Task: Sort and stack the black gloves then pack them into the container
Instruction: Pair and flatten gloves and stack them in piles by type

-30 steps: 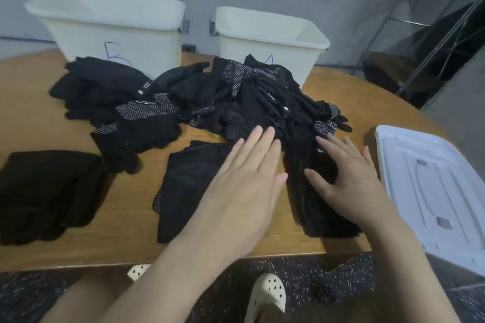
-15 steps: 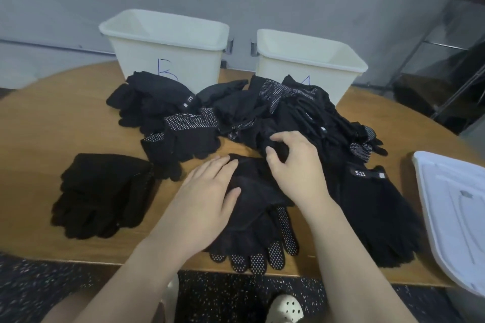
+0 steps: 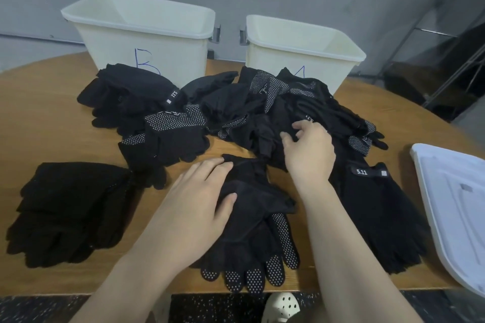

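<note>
Right hand (image 3: 309, 151) pinches black fabric in the loose glove pile (image 3: 262, 110) at frame centre, fingers curled. Left hand (image 3: 196, 207) lies flat, fingers relaxed, pressing the dotted-palm glove stack (image 3: 257, 249) at lower centre. Plain glove stack (image 3: 70, 207) at left, 5.11 gloves (image 3: 380, 212) at right. White bins B (image 3: 147, 34) and A (image 3: 301, 44) at top; white lid (image 3: 456, 207) at right edge.

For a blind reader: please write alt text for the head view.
A left hand presses a stack of black dotted-palm gloves on a wooden table; the right hand grips a glove in the unsorted black pile.
</note>
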`<action>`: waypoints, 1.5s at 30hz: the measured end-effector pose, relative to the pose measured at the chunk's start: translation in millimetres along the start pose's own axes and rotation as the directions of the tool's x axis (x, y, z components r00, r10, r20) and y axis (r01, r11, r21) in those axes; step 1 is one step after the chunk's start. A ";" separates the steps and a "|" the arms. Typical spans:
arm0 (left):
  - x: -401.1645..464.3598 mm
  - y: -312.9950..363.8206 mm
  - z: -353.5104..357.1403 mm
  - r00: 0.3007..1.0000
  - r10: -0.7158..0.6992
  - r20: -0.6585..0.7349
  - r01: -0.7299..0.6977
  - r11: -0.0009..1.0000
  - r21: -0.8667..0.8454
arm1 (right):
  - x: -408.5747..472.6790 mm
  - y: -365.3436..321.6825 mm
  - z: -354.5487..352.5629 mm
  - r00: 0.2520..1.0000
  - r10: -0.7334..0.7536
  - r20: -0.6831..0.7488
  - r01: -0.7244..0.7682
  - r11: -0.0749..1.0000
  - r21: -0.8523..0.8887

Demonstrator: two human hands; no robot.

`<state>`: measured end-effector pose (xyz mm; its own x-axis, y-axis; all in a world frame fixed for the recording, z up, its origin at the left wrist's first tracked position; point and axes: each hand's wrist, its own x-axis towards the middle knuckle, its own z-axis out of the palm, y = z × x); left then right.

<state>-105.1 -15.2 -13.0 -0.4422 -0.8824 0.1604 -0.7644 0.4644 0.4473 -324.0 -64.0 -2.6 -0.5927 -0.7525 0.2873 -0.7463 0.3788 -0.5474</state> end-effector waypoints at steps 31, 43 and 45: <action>14.7 16.7 12.1 1.000 0.027 -0.010 -0.027 0.999 -0.022 | 16.1 37.2 -22.4 0.987 0.020 -0.162 0.018 0.974 0.225; 14.4 14.2 10.2 0.998 0.055 -0.037 -0.056 0.998 -0.029 | 0.9 -1.9 -65.8 0.915 -0.298 -0.272 0.398 0.780 0.483; 14.9 13.4 11.6 0.997 0.059 -0.055 -0.061 0.998 -0.025 | -4.3 -8.4 -75.0 0.913 -0.314 -0.260 0.407 0.742 0.533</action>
<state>-127.3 -21.3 -14.8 -0.4603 -0.8562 0.2346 -0.7243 0.5150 0.4584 -337.9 -23.5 59.7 -0.3852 -0.6660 0.6388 -0.6334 -0.3126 -0.7079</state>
